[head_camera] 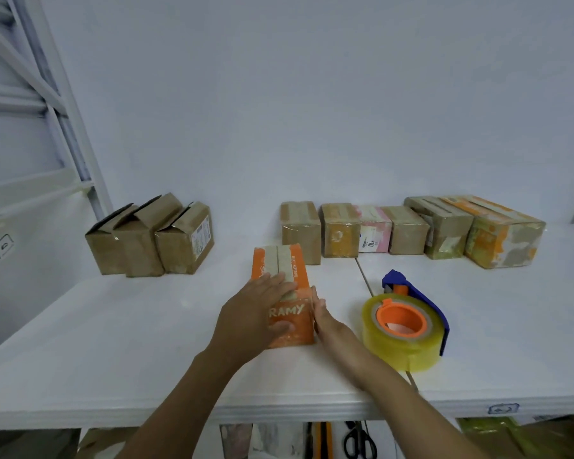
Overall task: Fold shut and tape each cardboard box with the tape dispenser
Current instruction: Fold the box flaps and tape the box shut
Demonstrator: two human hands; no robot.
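A small orange cardboard box [280, 264] stands in the middle of the white table [113, 342], its top flaps folded shut with a strip of tape along the seam. My left hand [249, 313] lies over its near top edge, fingers straight across the top and thumb on the front face. The straight fingers of my right hand [325, 318] press flat against the box's right side. A blue tape dispenser [408, 323] with an orange core and a clear yellowish roll lies on the table just right of my right hand, untouched.
Three brown boxes [150, 240] with raised flaps stand at the back left. A row of several taped boxes [408, 230] lines the back right by the wall. Scissors [358, 440] hang under the table's front edge. A white metal frame [63, 111] rises at the left.
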